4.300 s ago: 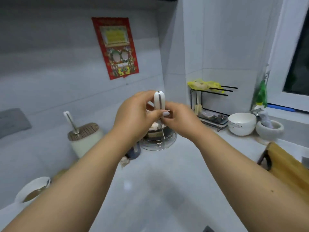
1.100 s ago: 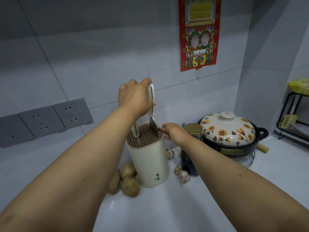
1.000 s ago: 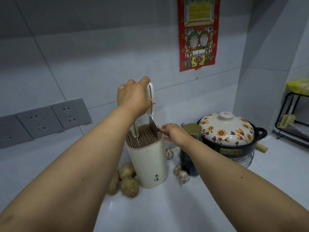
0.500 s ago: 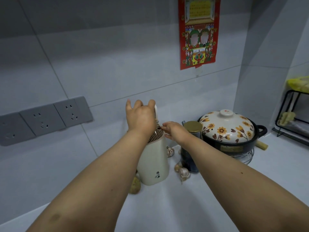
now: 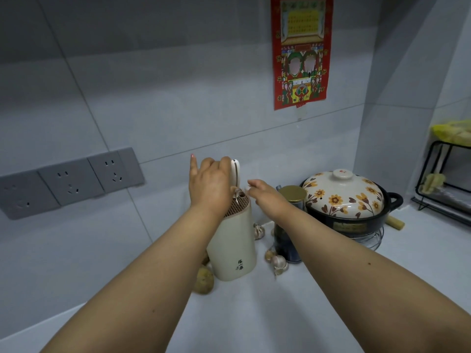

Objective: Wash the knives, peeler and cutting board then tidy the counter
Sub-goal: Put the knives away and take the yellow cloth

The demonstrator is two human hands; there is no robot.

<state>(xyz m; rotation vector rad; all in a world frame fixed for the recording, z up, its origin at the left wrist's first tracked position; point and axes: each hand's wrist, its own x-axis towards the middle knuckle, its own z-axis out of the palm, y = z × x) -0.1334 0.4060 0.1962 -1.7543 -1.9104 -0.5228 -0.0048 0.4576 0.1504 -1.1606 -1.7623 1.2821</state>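
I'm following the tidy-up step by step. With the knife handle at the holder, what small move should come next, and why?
Probably let go and lift the left hand away. The knife stands upright with only its white handle showing above the knife holder, so it looks seated. The right hand hovers beside it, holding nothing.

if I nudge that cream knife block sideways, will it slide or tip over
Probably tip rather than slide: the knife block is tall on a narrow base, and the knife handle sticking out adds weight up top. The smooth counter might let a low push slide it. A potato sits close on its left and could block it.
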